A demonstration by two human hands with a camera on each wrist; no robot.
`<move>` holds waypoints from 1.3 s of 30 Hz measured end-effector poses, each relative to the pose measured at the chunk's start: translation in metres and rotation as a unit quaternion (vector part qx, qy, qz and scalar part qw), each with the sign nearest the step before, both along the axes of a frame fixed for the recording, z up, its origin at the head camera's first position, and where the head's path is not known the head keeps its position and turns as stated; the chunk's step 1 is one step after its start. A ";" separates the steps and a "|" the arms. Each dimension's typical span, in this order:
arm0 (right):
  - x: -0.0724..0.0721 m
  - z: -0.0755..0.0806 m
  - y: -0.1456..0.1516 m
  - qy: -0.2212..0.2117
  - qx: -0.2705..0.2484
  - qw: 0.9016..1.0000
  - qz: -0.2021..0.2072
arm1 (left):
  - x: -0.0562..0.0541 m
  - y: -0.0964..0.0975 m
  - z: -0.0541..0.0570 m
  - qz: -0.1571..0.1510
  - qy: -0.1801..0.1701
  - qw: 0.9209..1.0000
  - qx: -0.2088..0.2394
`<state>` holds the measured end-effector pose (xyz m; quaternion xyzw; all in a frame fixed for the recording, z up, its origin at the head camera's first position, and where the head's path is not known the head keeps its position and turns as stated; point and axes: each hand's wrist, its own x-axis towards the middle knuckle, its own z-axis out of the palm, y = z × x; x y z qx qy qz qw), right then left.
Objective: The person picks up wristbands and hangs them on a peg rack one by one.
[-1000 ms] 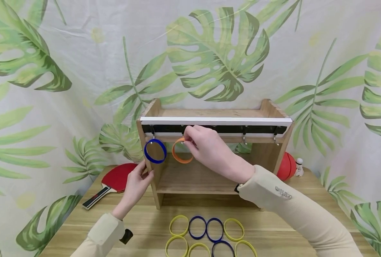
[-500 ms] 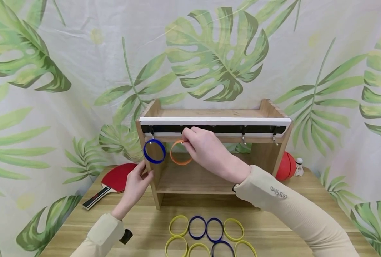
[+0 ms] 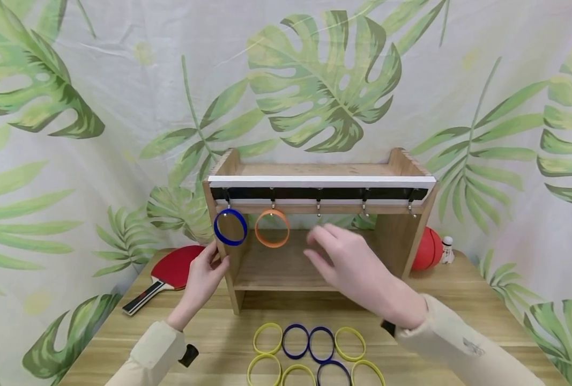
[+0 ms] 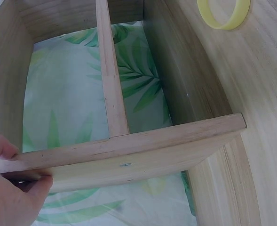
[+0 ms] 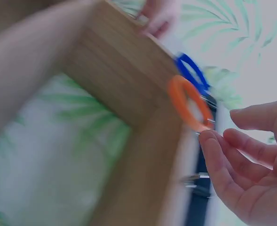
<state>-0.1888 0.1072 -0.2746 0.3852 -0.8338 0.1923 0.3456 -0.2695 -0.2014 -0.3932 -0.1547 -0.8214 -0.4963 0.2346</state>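
An orange ring [image 3: 272,245] hangs from the second hook from the left on the wooden shelf [image 3: 286,271], beside a blue ring [image 3: 230,243] on the leftmost hook. My right hand [image 3: 353,260] is in front of the shelf, right of the orange ring, holding nothing, its fingers loosely bent and apart from the thumb. The right wrist view, partly blurred, shows the orange ring [image 5: 179,103] beyond the fingertips. My left hand [image 3: 203,273] grips the front edge of the shelf's left side panel [image 4: 129,153], thumb and fingers on either side of it.
Several yellow and blue rings [image 3: 267,324] lie on the table [image 3: 208,343] before the shelf. Bare hooks [image 3: 318,208] hang to the right of the orange ring. A red table tennis bat [image 3: 173,267] lies at left; a red ball [image 3: 426,249] and shuttlecock [image 3: 447,251] are at right.
My right hand has let go of the orange ring and drawn back to the right and down, leaving the ring hanging on its hook. My left hand stays on the shelf side.
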 end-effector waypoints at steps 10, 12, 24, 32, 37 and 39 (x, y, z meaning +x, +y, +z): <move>0.010 -0.127 0.067 -0.137 0.005 0.990 -0.014 | -0.002 0.000 -0.002 -0.005 0.012 1.000 -0.003; 0.011 -0.151 0.079 -0.145 0.003 0.989 -0.004 | -0.002 0.000 -0.002 -0.007 0.014 1.000 -0.004; 0.015 -0.214 0.111 -0.262 0.071 0.962 0.029 | -0.001 -0.001 -0.002 -0.006 -0.001 1.000 0.004; 0.016 -0.218 0.114 -0.274 0.075 0.958 0.042 | -0.002 0.001 -0.001 0.003 -0.008 1.000 0.002; 0.015 -0.211 0.111 -0.223 0.048 0.972 0.061 | -0.001 0.002 -0.001 0.004 -0.006 1.000 0.003; 0.015 -0.203 0.109 -0.200 0.036 0.977 0.069 | 0.000 0.001 0.000 0.003 -0.004 1.000 0.003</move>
